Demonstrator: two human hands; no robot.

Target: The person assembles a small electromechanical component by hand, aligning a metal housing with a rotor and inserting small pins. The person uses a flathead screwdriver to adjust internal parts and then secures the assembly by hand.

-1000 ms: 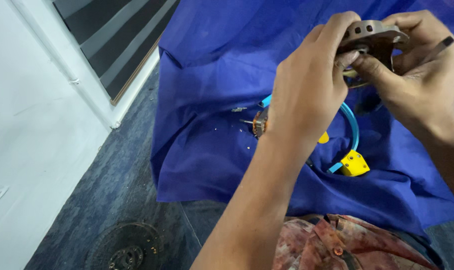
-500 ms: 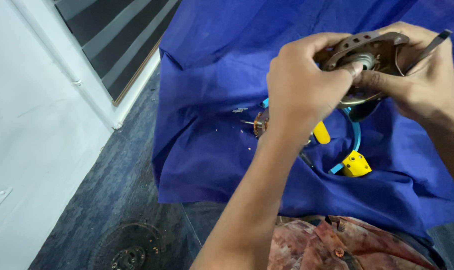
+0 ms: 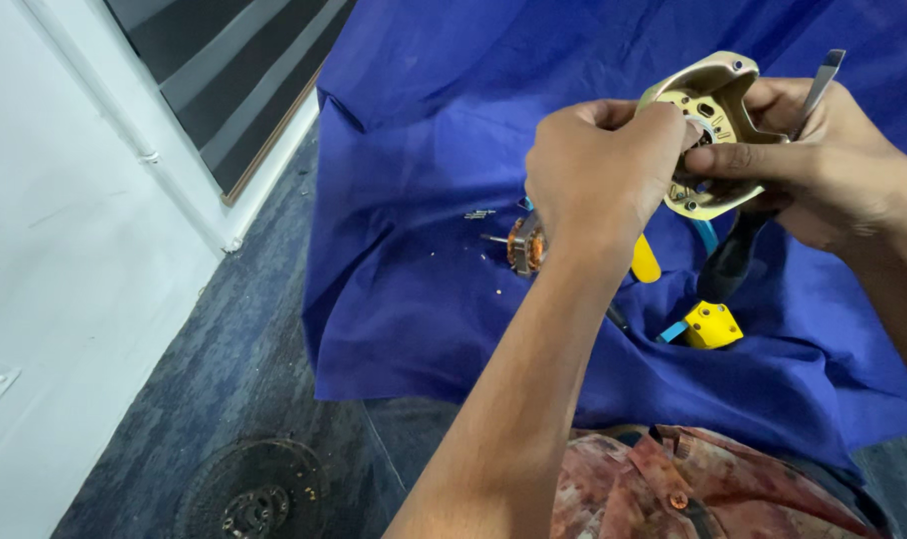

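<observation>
Blue cloth (image 3: 424, 299) on floor (image 3: 234, 379), under copper-wound rotor (image 3: 525, 246).

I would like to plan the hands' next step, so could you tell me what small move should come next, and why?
Probably the left hand should work its fingers at the round centre opening of the pale metal housing, since they already pinch there. The right hand grips the housing from behind, together with a flat metal tool, so it looks steadied.

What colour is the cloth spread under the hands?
Deep blue, plain with no pattern; the cloth shows best in the head view, creased and draped over the floor.
</observation>
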